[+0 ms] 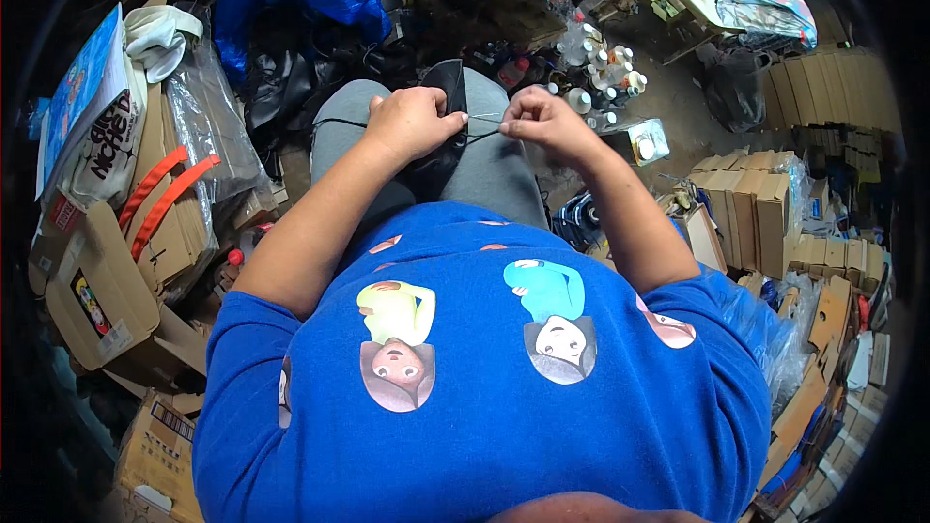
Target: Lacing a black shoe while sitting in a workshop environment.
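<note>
**Cord pinched between my two hands over a black piece on my lap**

The work looked partway along to me. A cord was already at the black piece, but lengths of it stood out on the right, not yet lying against the surface. How much was left I could not tell, because my left hand hid much of the piece.

From the left: stacked cardboard (160, 223) stood beside me. A dark cord (339, 120) crossed the left side of my grey-trousered lap (518, 179), near its far edge, and passed out of sight at my left hand (412, 121). That hand was mostly closed, fingers curled over the black piece (449, 85) and thumb pressed toward its right side.

The black piece stood between my knees at the far edge of my lap, its top poking up beyond my left fingers; it was perhaps part of a shoe. To its right, a thin pale strand (483, 116) and a second dark length (481, 137) bridged the gap to my right hand (547, 128). There my thumb and forefinger were pinched together on the lines, the other fingers folded in, well clear of the piece itself. Whether the pale strand was thread or a tool I could not tell.

Farther right, past my knee, bottles (578, 100) crowded the floor.
</note>
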The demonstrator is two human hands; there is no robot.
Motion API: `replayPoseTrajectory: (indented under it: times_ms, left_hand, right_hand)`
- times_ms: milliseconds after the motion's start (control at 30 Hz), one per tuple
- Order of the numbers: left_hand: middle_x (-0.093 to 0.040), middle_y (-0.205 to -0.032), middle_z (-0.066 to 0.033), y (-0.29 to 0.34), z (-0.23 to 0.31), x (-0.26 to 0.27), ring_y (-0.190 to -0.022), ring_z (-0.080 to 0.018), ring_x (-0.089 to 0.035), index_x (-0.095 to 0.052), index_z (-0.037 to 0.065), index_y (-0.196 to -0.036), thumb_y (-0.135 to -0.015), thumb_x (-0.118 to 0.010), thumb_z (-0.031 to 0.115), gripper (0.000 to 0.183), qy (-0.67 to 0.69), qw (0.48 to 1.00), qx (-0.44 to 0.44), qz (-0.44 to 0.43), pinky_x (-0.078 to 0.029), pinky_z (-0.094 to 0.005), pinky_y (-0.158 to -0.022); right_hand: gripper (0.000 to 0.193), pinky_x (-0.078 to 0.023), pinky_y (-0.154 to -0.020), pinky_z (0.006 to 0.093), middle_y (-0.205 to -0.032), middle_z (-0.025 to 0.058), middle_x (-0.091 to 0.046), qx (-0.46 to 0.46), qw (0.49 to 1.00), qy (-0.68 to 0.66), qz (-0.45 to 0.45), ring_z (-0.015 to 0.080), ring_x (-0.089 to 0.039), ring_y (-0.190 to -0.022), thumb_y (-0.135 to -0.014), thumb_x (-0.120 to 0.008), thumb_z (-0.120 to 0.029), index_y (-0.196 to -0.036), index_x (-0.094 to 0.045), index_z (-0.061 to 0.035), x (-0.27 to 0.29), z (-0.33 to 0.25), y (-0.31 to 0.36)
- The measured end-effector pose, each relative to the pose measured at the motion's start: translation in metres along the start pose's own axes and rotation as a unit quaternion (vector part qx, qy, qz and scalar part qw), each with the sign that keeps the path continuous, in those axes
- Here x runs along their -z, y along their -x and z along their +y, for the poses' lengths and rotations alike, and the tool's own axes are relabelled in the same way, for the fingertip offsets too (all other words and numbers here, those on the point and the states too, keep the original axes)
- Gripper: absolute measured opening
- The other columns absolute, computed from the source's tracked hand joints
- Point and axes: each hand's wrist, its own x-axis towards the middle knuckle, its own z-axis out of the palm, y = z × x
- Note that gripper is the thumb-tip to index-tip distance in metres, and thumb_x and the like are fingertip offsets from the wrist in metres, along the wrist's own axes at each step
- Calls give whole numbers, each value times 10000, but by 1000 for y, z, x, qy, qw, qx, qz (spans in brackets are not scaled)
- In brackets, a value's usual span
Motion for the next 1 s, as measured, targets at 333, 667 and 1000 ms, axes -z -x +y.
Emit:
replayPoseTrajectory:
  times_ms: [333,667,1000]
  left_hand:
    - [-639,-820,-190,9,-23,0,-787,-366,-607,-619,23,-915,-865,-537,217,216,36,990,-135,13,-465,-408,-700]
    - [-624,-794,-110,22,-37,8,-823,-318,-591,-564,104,-895,-772,-490,67,148,-95,971,-214,35,-385,-433,-748]
    - [-646,-833,-33,79,-105,90,-814,-93,-574,-622,8,-818,-845,-634,140,136,341,935,-8,99,-456,-270,-713]
  right_hand:
    - [137,-404,-819,409,-920,39,-622,213,801,556,56,246,-582,-939,-757,-629,-237,-862,-671,-160,2,-49,-16]
    - [119,-382,-790,366,-738,34,-614,212,678,693,-119,223,-587,-831,-800,-544,-154,-914,-580,-155,-27,-46,-38]
    - [205,-469,-682,264,-760,47,-641,68,992,83,70,126,-619,-708,-841,-659,-229,-876,-654,-27,35,-43,-28]
